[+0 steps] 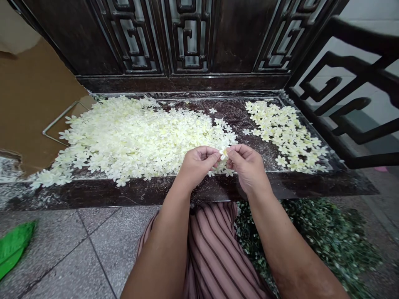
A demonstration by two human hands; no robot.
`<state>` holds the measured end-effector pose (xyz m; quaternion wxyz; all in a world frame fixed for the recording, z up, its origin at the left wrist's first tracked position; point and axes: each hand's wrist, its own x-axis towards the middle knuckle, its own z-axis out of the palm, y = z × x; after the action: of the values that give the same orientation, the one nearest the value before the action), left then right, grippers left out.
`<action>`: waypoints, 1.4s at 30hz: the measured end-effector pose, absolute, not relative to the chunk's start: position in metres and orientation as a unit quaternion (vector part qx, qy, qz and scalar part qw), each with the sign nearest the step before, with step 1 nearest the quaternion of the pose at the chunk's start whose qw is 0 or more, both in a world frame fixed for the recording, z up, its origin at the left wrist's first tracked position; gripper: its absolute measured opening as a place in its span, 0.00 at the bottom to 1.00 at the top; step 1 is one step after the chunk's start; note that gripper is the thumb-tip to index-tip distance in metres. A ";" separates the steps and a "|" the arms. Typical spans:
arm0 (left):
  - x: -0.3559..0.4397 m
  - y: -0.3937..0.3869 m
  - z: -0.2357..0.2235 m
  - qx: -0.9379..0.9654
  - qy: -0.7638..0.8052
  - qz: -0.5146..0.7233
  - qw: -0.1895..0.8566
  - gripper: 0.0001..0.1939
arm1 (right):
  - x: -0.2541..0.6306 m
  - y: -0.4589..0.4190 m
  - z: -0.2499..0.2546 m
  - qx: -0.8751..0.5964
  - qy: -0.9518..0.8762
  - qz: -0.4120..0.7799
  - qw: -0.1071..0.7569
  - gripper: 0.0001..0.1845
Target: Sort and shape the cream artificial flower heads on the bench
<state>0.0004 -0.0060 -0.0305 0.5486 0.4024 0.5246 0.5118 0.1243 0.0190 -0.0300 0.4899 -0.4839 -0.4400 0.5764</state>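
Between my two hands is one small white artificial flower (223, 154) with a yellow centre. My left hand (199, 164) pinches its left side between thumb and fingers. On the other side, the thumb and fingers of my right hand (247, 166) close on its edge. Both hands are over the front edge of a dark wooden bench (187, 189). A large heap of pale loose flowers (140, 133) spreads to the left of and behind my hands. A smaller, thinner spread of yellowish-white flowers (283, 133) lies to the right.
Brown cardboard (34, 99) with a bent metal wire (59, 118) stands at the left end. A carved wooden backrest (187, 37) and armrest (352, 91) border the seat. Green foliage (327, 241) lies on the floor at right, a green leaf (15, 247) at left.
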 end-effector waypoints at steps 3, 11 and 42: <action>0.000 -0.006 -0.030 0.406 0.528 0.510 0.544 0.02 | 0.125 0.018 -0.031 -0.483 -0.445 0.578 0.484 0.12; -0.001 -0.007 -0.025 0.401 0.531 0.505 0.550 0.02 | 0.125 0.019 -0.030 -0.485 -0.452 0.582 0.471 0.11; -0.013 -0.007 -0.028 0.453 0.550 0.515 0.476 0.02 | 0.132 0.015 -0.028 -0.522 -0.468 0.527 0.481 0.07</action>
<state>-0.0125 -0.0066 -0.0284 0.4756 0.4530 0.5504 0.5154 0.1318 0.0146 -0.0281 0.4805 -0.5220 -0.4679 0.5269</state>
